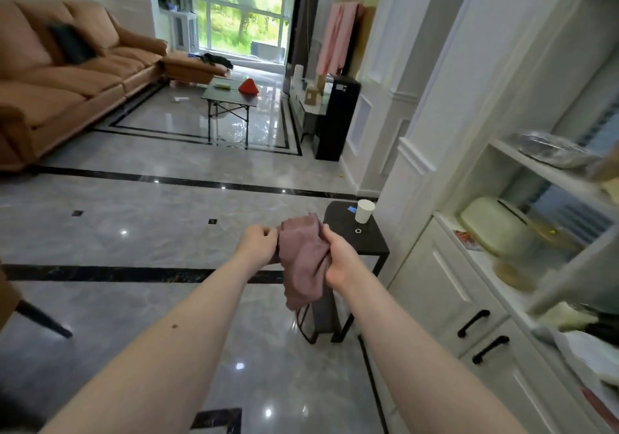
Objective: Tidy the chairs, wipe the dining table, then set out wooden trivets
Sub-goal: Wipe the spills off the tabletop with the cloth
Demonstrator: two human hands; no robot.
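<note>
At centre frame, two hands hold a mauve cloth [303,259] above the floor.
Left hand [258,244] pinches its edge; right hand [338,259] grips the bunched cloth; small black table [375,242] at three o'clock.

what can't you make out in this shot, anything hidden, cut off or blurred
Head view only:
- Dining table and trivets: not in frame.
- Chair: cut off by the left edge; only a leg and a corner show.
- Cloth: partly covered by the right hand; the left hand pinches its edge.
- Shelf items: blurred at the right edge.
- Cup: contents not visible.
</note>
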